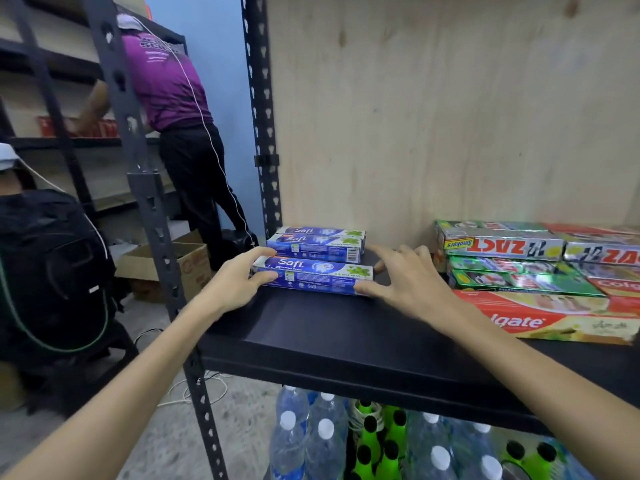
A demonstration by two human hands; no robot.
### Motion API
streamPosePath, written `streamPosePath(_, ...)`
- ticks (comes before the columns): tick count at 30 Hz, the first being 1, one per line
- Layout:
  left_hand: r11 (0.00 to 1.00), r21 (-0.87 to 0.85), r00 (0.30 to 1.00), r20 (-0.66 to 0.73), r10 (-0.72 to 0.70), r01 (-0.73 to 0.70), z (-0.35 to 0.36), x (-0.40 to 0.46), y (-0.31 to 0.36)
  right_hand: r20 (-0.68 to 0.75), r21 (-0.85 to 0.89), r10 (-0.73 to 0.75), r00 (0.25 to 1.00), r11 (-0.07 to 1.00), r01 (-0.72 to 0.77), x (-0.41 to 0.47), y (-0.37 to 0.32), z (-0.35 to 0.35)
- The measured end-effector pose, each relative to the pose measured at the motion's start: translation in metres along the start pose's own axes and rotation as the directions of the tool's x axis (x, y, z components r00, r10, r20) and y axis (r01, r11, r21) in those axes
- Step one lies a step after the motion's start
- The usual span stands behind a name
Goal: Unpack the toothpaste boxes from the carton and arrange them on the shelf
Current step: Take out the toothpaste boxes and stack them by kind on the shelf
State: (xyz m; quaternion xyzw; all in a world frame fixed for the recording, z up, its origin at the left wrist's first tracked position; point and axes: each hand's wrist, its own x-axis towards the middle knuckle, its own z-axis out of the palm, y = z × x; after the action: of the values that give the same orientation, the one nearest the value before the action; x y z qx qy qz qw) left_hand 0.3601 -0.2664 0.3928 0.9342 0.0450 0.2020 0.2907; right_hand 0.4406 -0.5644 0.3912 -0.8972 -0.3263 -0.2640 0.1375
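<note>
The front Safi box (313, 275) lies flat on the black shelf (329, 337), just in front of the stacked Safi boxes (317, 242), long axis running left-right; the left hand (235, 280) pinches its left end; the right hand (407, 278), fingers spread, touches its right end; both equally near.

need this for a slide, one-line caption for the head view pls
Both hands, left hand and right hand, set a blue Safi toothpaste box on the black shelf before two more.
</note>
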Motion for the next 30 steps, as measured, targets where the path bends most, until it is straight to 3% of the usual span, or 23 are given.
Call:
streamPosePath(4, 0.999, -0.022, 0.997, -0.067, -0.029, 0.028, 0.005, 0.003, 0.000, -0.015, 0.119, 0.043, 0.999, 0.992, -0.041, 0.000, 0.003, 0.017)
streamPosePath(12, 0.995, -0.023, 0.990, -0.098, -0.100, 0.098, 0.010, 0.012, 0.002, -0.029, 0.177, 0.119, 0.993, 0.978, -0.112, 0.009, 0.005, 0.030)
streamPosePath(21, 0.980, -0.020, 0.969, -0.147, -0.197, 0.196, 0.018, 0.038, 0.002, -0.002, 0.170, 0.144, 0.990, 0.975, -0.141, 0.033, 0.007, 0.049)
streamPosePath(30, 0.977, -0.102, 0.963, -0.178, -0.201, 0.185, 0.026, 0.051, -0.006, -0.037, 0.174, 0.151, 0.988, 0.974, -0.142, 0.045, 0.004, 0.063)
